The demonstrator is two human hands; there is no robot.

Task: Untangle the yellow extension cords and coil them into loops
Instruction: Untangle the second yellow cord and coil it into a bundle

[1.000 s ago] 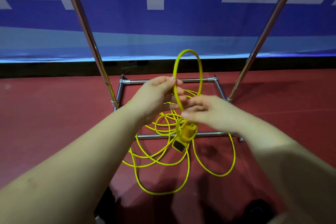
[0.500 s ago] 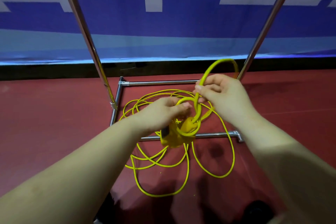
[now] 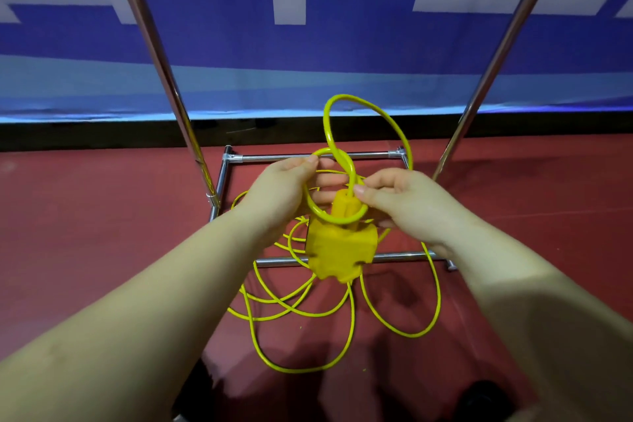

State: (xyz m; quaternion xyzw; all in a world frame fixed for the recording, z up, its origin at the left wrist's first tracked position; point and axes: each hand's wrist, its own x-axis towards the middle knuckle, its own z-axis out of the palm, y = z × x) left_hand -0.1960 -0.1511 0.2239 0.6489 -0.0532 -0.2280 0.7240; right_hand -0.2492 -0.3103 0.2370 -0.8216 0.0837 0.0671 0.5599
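A yellow extension cord lies in tangled loops on the red floor. Its yellow socket block hangs in the air between my hands, with a small loop of cord around its neck. My left hand grips that loop at its upper left. My right hand pinches the cord just above the block's neck. A larger loop stands up behind both hands.
A chrome rack frame sits on the floor around the cord, with two slanted poles rising left and right. A blue and white banner hangs behind. The red floor stretches out on both sides.
The socket block has been lifted and turned upright between my hands. My right hand came down from the tall loop to the block's neck. My left hand moved up onto the small loop.
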